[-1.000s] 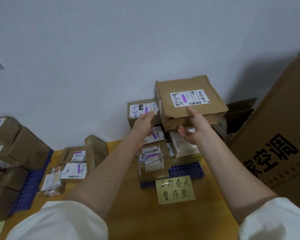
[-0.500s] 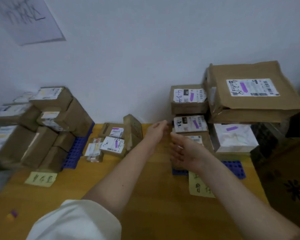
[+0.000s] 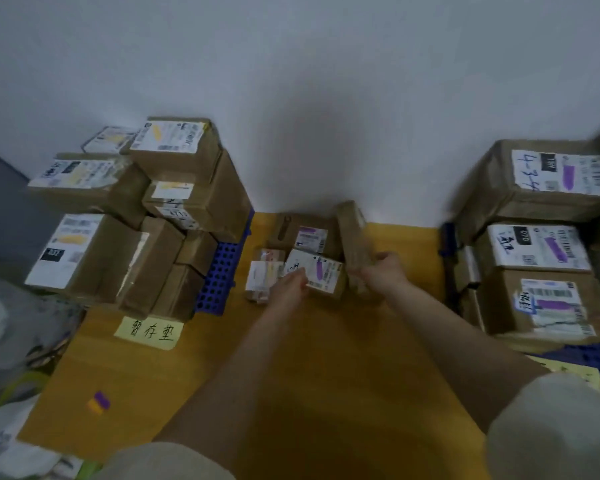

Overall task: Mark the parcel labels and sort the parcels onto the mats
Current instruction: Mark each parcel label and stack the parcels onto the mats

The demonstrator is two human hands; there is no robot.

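A small group of loose parcels lies on the yellow floor by the wall. My left hand [image 3: 289, 283] grips the near left corner of a small brown parcel [image 3: 321, 276] whose white label carries a purple mark. My right hand [image 3: 381, 270] holds the lower end of a narrow brown box [image 3: 354, 237] standing on edge beside it. Behind them lies another purple-marked parcel [image 3: 305, 235], and a small taped parcel [image 3: 263, 277] sits to the left.
A stack of yellow-marked parcels [image 3: 136, 209] fills the blue mat [image 3: 219, 275] on the left, with a yellow note [image 3: 151, 332] in front. Purple-marked parcels [image 3: 541, 237] are stacked on the right. A purple and yellow marker [image 3: 98, 402] lies near left. Bags crowd the left edge.
Both hands left the right stack and moved left to the loose parcels in the middle. They now hold two of them. The camera swung left and down.
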